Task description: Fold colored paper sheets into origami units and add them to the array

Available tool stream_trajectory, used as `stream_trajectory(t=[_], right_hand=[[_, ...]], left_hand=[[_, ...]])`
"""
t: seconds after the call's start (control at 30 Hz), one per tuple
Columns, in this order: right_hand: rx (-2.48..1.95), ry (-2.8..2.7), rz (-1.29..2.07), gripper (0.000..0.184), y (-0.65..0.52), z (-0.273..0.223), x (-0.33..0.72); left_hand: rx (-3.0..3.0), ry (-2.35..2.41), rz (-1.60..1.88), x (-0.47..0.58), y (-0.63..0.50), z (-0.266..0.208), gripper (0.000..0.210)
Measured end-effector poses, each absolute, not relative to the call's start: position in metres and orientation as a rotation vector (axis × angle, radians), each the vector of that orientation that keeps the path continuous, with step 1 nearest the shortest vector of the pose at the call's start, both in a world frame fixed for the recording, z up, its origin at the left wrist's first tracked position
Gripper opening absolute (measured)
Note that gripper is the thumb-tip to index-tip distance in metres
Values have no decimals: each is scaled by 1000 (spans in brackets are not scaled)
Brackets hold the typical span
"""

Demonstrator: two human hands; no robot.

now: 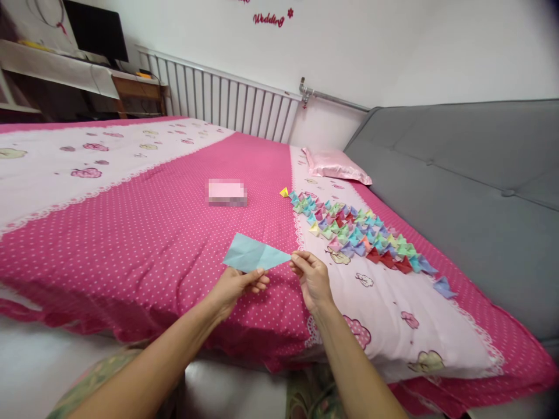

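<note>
A light blue sheet of paper [251, 252], creased and partly folded to a point at its right end, is held up over the near part of the bed. My left hand [239, 285] grips its lower edge, thumb on top and fingers beneath. At the pointed right tip, my right hand [310, 276] pinches the paper between thumb and fingers. To the right, rows of small folded paper boats [349, 227] in many colours lie on the bedspread. One yellow piece [284, 192] sits at their far left end.
The bed's pink dotted cover [166, 215] fills the middle. A blurred pale pink block [226, 192] lies on it. Beyond are a pink pillow [336, 166], a grey padded headboard [463, 192], a radiator [227, 96] and a desk with a monitor [96, 30].
</note>
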State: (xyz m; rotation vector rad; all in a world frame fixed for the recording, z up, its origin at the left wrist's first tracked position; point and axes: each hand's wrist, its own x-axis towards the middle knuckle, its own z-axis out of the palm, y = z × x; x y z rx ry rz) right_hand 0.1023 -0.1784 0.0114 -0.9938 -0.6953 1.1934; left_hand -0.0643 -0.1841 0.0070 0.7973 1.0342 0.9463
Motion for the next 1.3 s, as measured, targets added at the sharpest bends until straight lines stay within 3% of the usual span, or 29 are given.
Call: stream_trajectory(t=[0.27, 0.53, 0.8, 1.17, 1.3], right_hand=[[-1020, -780, 1182, 25, -180, 15, 110], [-990, -1075, 1507, 40, -188, 17, 104], [-979, -1095, 1511, 39, -188, 11, 101], [-1046, -1251, 1225, 23, -184, 4, 96], [-1099, -1196, 1079, 33, -182, 5, 98]], left_hand=[[870, 1038, 888, -66, -184, 8, 18], [1061, 962, 735, -66, -190, 12, 26], [1088, 1003, 948, -68, -185, 12, 22], [783, 867, 950, -70, -184, 13, 17], [873, 857, 1033, -70, -184, 13, 24]])
